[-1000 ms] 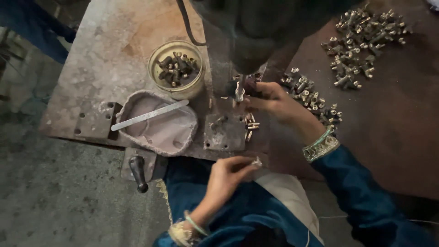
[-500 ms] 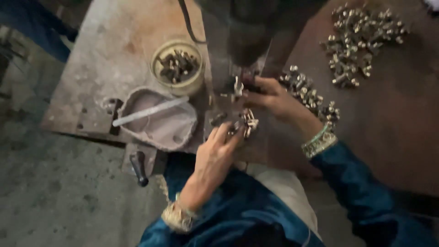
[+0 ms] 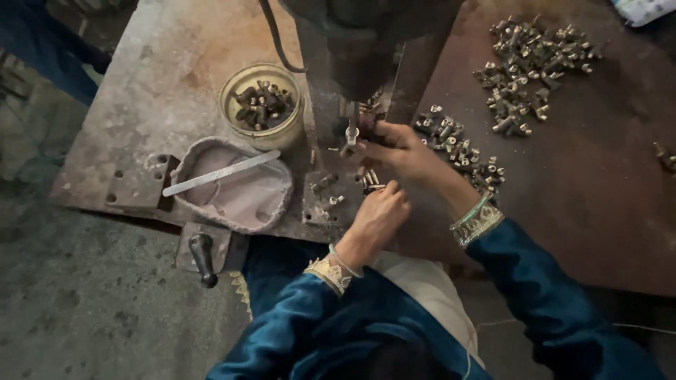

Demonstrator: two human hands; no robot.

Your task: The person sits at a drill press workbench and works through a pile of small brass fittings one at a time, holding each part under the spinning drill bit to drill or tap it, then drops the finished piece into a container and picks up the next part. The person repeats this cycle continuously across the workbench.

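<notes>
Small brass-coloured metal fittings (image 3: 371, 180) lie in a loose cluster on the rusty steel bench plate (image 3: 162, 84), just beside the dark press machine (image 3: 352, 63). Our left hand (image 3: 377, 211) pinches one narrowly at the fingertips; our right hand (image 3: 398, 144) holds a piece pinched under the press tool. We judge it best to seat each piece squarely, fingers clear of the tool. Nearby: round yellowish tub of parts (image 3: 262, 105), shallow grey dish with flat metal strip (image 3: 232, 184), loose pile of fittings (image 3: 461, 148).

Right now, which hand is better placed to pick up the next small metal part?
Left hand: its fingers already touch the small metal parts below the machine. The right hand is busy under it.
</notes>
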